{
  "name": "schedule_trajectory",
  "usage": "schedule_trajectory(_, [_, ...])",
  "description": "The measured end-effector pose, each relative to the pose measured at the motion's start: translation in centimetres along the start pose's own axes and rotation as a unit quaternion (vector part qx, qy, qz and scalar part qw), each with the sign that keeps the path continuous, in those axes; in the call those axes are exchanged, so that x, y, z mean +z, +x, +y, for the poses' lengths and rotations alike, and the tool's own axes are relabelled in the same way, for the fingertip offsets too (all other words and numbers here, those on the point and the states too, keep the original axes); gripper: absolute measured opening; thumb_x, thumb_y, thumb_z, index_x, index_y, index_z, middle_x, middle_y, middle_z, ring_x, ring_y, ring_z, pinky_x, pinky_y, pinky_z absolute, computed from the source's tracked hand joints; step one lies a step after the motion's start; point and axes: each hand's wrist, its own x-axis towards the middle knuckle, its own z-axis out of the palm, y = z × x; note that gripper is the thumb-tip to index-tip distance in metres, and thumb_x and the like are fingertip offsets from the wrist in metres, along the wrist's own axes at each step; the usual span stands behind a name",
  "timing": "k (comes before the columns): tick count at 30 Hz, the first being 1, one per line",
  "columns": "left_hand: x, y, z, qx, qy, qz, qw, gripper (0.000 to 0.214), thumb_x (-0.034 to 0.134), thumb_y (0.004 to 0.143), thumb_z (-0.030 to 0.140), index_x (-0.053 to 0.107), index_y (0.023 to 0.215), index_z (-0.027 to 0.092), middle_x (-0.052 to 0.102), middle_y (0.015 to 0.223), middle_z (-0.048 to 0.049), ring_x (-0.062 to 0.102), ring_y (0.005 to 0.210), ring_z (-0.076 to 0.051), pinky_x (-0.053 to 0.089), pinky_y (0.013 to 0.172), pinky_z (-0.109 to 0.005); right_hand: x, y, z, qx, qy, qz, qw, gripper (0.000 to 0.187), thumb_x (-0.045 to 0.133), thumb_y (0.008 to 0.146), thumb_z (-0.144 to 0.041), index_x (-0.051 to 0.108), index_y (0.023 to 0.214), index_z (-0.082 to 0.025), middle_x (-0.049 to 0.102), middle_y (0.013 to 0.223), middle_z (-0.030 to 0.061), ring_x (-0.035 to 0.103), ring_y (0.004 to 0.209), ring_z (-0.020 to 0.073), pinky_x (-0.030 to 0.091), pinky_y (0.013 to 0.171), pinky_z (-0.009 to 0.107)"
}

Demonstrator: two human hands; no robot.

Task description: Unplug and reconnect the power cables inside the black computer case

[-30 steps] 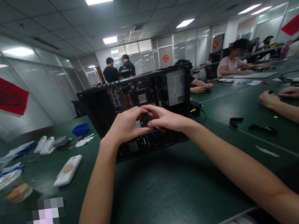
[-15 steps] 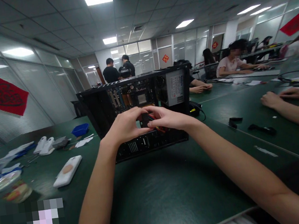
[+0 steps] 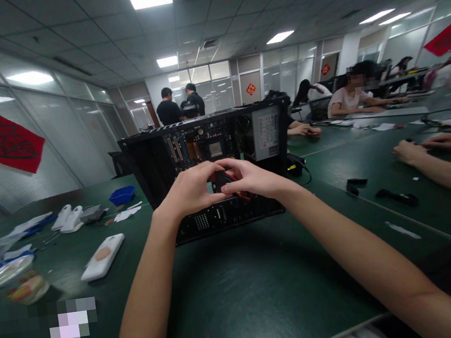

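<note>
An open black computer case [image 3: 146, 171] stands on the green table in front of me, its inside facing me. The motherboard [image 3: 200, 136] and a power supply [image 3: 267, 133] with a white label show inside it. Before the case's lower part, my left hand [image 3: 189, 193] and my right hand [image 3: 254, 179] meet, fingers and thumbs closed round a small black cable connector [image 3: 220, 180]. Red and yellow wires [image 3: 242, 193] run from it under the right hand. The fingers partly cover the connector, so its far end is hidden.
At left lie a white power bank-like block [image 3: 103, 257], a plastic cup [image 3: 26, 281] and a blue tray [image 3: 122, 195]. Black pieces [image 3: 397, 196] lie at right, near another person's hands [image 3: 410, 153]. A black cable [image 3: 300, 165] sits beside the case.
Both hands keep their hold on the connector, almost unmoved. The whole view has shifted very slightly; the case stands as before.
</note>
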Motion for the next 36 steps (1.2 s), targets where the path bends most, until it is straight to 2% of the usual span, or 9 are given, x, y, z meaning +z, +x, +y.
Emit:
schedule_trajectory(6, [-0.13, 0.01, 0.14, 0.003, -0.01, 0.0, 1.0, 0.044, 0.075, 0.08, 0.039, 0.064, 0.118, 0.021, 0.07, 0.111, -0.0072, 0.067, 0.098, -0.023, 0.05, 0.081, -0.033, 0.05, -0.07, -0.3, -0.008, -0.018, 0.005, 1.0, 0.063, 0.076, 0.067, -0.016, 0.055, 0.126, -0.021, 0.067, 0.109, 0.0036, 0.065, 0.089, 0.0173, 0.055, 0.075, 0.029])
schedule_trajectory(11, [-0.11, 0.03, 0.05, 0.005, -0.019, -0.001, 1.0, 0.044, 0.076, 0.079, 0.039, 0.064, 0.118, 0.021, 0.07, 0.109, -0.0065, 0.066, 0.095, -0.022, 0.05, 0.08, -0.033, -0.09, -0.15, -0.35, -0.009, -0.03, 0.009, 0.999, 0.063, 0.077, 0.068, -0.016, 0.055, 0.127, -0.021, 0.067, 0.108, 0.004, 0.065, 0.092, 0.0185, 0.055, 0.076, 0.03])
schedule_trajectory(20, [-0.23, 0.07, 0.12, 0.006, -0.028, 0.002, 1.0, 0.045, 0.076, 0.079, 0.039, 0.064, 0.119, 0.021, 0.07, 0.106, -0.0057, 0.066, 0.093, -0.021, 0.05, 0.079, -0.032, -0.58, 0.03, 0.36, -0.015, 0.04, -0.04, 0.998, 0.055, 0.079, 0.072, -0.021, 0.061, 0.124, -0.022, 0.068, 0.122, 0.0038, 0.064, 0.112, 0.0207, 0.05, 0.101, 0.035])
schedule_trajectory(26, [-0.19, 0.09, 0.21, 0.011, -0.035, 0.008, 0.999, 0.044, 0.076, 0.079, 0.041, 0.066, 0.118, 0.022, 0.071, 0.107, -0.0051, 0.066, 0.092, -0.021, 0.05, 0.079, -0.032, -0.56, 0.12, 0.55, 0.013, 0.088, -0.032, 0.996, 0.056, 0.081, 0.067, -0.02, 0.063, 0.121, -0.021, 0.071, 0.113, 0.0035, 0.067, 0.103, 0.0195, 0.055, 0.088, 0.032])
schedule_trajectory(31, [-0.07, 0.1, 0.2, 0.009, -0.046, 0.001, 0.999, 0.044, 0.077, 0.079, 0.04, 0.066, 0.118, 0.022, 0.07, 0.107, -0.0055, 0.066, 0.091, -0.02, 0.049, 0.078, -0.031, -0.75, 0.02, 0.41, 0.016, 0.058, -0.033, 0.998, 0.061, 0.082, 0.067, -0.019, 0.061, 0.125, -0.02, 0.071, 0.101, 0.001, 0.066, 0.088, 0.0158, 0.054, 0.077, 0.027])
schedule_trajectory(36, [0.0, 0.04, -0.01, 0.006, -0.047, 0.002, 0.999, 0.046, 0.078, 0.078, 0.04, 0.065, 0.119, 0.022, 0.07, 0.106, -0.0041, 0.065, 0.091, -0.019, 0.048, 0.078, -0.03, -0.65, -0.07, -0.03, 0.017, 0.046, -0.028, 0.998, 0.056, 0.08, 0.069, -0.018, 0.061, 0.123, -0.018, 0.07, 0.102, 0.0012, 0.065, 0.091, 0.0153, 0.052, 0.077, 0.025])
